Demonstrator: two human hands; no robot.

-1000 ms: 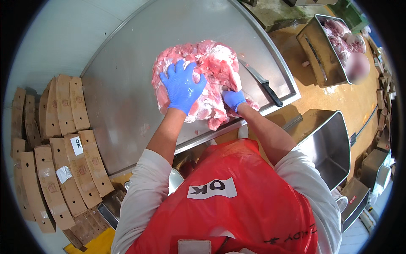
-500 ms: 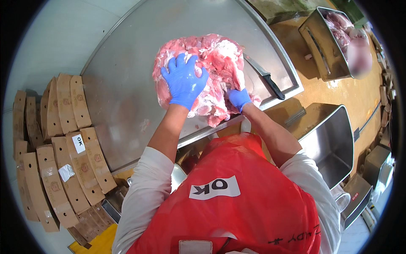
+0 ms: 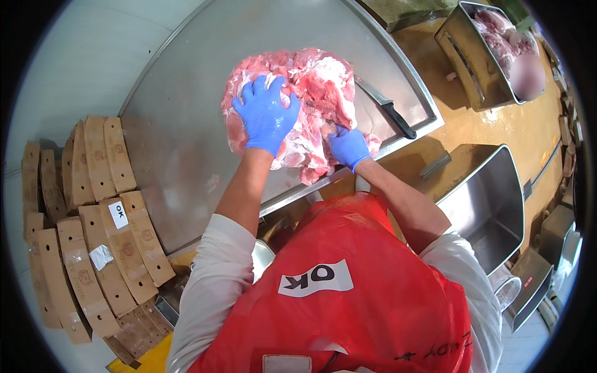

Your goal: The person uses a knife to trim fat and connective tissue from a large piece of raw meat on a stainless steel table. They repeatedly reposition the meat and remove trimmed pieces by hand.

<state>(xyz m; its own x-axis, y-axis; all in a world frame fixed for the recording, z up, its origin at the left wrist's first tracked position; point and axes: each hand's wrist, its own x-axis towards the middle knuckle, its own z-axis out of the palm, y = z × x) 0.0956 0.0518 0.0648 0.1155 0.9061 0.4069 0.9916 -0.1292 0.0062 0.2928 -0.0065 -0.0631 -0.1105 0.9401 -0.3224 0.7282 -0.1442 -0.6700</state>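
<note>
A large slab of raw pink meat (image 3: 322, 84) with white fat lies near the front edge of the steel table (image 3: 177, 118). My left hand (image 3: 267, 117), in a blue glove, rests on its left part with the fingers spread. At the slab's lower right edge my right hand (image 3: 349, 148), gloved the same way, is closed on the meat; its fingertips are partly hidden in the folds. A knife (image 3: 393, 113) with a black handle lies on the table just right of the slab, its blade tip beside the meat.
Stacked brown cardboard boxes (image 3: 118, 248) stand at the left. Right of the table is a deep steel bin (image 3: 491, 205). Farther back, a steel tub (image 3: 463, 62) holds more raw meat (image 3: 497, 37). The table has a raised rim (image 3: 410, 74).
My right hand has shifted slightly up and left, and more of it shows above the meat. The left hand stays spread on the slab. The whole view has shifted a little.
</note>
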